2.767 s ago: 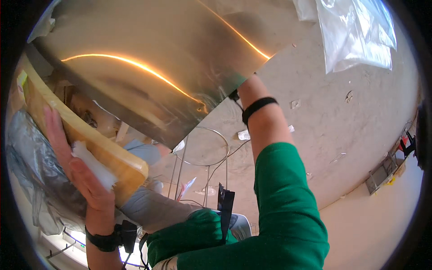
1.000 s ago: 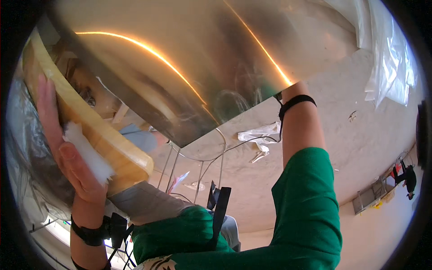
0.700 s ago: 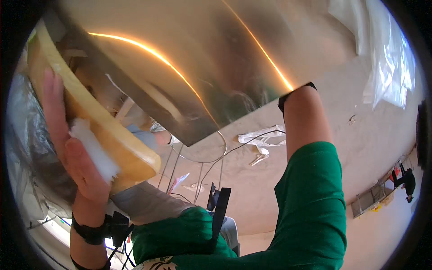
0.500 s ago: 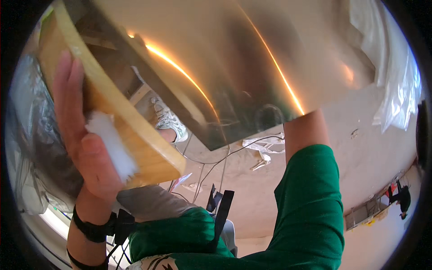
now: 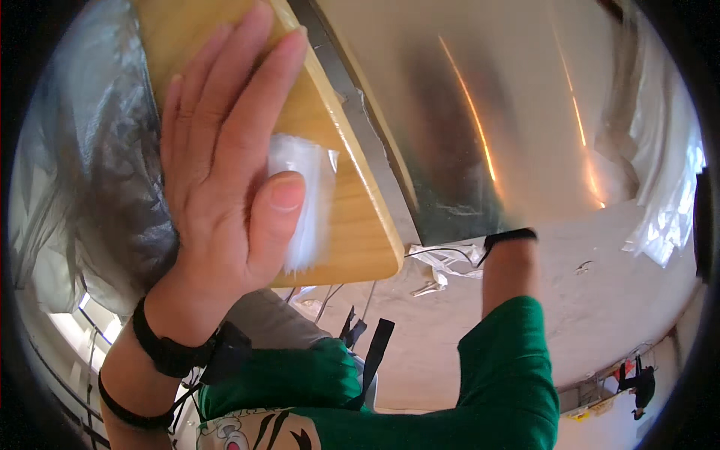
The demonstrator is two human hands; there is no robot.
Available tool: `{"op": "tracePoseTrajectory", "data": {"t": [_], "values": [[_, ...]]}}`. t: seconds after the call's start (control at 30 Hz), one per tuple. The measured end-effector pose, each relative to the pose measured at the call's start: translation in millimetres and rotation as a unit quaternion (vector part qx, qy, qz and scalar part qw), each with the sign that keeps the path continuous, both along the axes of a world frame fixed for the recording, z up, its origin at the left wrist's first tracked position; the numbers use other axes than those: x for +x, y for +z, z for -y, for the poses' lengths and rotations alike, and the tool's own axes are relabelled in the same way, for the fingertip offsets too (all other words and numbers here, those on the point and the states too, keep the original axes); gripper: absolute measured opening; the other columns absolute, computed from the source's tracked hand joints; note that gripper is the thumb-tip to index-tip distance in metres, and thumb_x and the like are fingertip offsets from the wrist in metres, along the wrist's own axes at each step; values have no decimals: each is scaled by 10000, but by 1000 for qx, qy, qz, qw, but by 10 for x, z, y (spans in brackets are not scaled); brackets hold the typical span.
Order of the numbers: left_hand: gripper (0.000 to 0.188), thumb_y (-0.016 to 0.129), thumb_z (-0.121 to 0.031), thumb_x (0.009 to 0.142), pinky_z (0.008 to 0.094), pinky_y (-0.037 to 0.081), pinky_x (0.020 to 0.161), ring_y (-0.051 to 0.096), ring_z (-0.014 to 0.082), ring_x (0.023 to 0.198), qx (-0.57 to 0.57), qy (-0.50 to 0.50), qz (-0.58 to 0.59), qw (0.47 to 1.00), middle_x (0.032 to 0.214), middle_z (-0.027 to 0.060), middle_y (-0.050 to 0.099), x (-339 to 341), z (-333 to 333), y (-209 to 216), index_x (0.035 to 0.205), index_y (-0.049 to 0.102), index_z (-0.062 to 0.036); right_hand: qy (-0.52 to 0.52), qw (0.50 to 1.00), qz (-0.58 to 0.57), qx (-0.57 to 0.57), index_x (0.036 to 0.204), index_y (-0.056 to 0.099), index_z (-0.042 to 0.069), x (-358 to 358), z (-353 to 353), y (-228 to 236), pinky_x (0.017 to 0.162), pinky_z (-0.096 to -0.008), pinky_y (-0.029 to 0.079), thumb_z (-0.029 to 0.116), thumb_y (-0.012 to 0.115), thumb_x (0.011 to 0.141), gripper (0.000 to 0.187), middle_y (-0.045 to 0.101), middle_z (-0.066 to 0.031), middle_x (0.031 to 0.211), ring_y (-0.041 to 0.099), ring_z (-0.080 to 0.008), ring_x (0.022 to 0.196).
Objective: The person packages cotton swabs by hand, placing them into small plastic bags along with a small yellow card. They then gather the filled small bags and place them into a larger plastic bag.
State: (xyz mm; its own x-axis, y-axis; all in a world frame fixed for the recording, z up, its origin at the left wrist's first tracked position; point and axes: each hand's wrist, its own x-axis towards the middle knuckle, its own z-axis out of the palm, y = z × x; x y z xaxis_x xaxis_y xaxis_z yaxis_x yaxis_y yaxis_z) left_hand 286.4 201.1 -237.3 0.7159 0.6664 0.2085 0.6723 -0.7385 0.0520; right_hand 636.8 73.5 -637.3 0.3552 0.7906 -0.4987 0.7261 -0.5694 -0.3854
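Note:
My left hand (image 5: 225, 157) lies flat against a pale yellow wooden board (image 5: 367, 217) with a rounded edge and corner. Its fingers are stretched out and the thumb stands apart. Beneath the thumb side of the palm, against the board, is a wad of translucent white plastic film (image 5: 319, 176). To the right of the board is a large shiny metal sheet (image 5: 442, 150) with bright reflected streaks. My right forearm (image 5: 511, 274), in a green sleeve with a black strap near the wrist, reaches up behind the sheet's lower edge; the hand itself is hidden.
Grey plastic wrapping (image 5: 112, 150) hangs at the left, and clear plastic film (image 5: 660, 202) at the right. White scraps (image 5: 442, 266) and a dark cable lie on the floor (image 5: 585, 292) below the sheet. Far off at the lower right is a person in dark clothes (image 5: 641, 386).
My left hand, the board and the white film have moved to the right. The metal sheet has tilted and shifted, and my right arm sits slightly lower. A shoe seen between them is now hidden.

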Motion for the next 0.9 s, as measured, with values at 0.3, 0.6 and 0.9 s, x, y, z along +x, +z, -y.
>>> {"op": "tracePoseTrajectory", "data": {"t": [0.3, 0.6, 0.9], "values": [[536, 253, -377, 965, 441, 210, 1078, 350, 330, 1297, -113, 137, -28, 984, 1396, 158, 394, 397, 217, 381, 1344, 414, -34, -408, 784, -467, 32, 891, 563, 64, -908, 1303, 1068, 667, -267, 467, 19, 586, 829, 80, 615, -60, 851, 581, -166, 768], [497, 369, -335, 954, 465, 255, 1054, 393, 309, 1258, -104, 141, 186, 967, 1354, 137, 440, 314, 264, 331, 1377, 350, -75, -475, 593, -646, 70, 859, 495, 56, -1202, 1170, 3091, 722, -258, 479, -87, 555, 821, 159, 573, -42, 832, 571, -139, 769], [396, 433, -115, 908, 411, 337, 1020, 424, 365, 1216, -107, 130, 374, 912, 1310, 204, 453, 232, 327, 339, 1291, 418, -15, -373, 591, -700, 148, 999, 563, 56, -1224, 899, 4219, 874, -310, 435, -38, 563, 824, 199, 623, -46, 996, 582, -158, 927]]}}
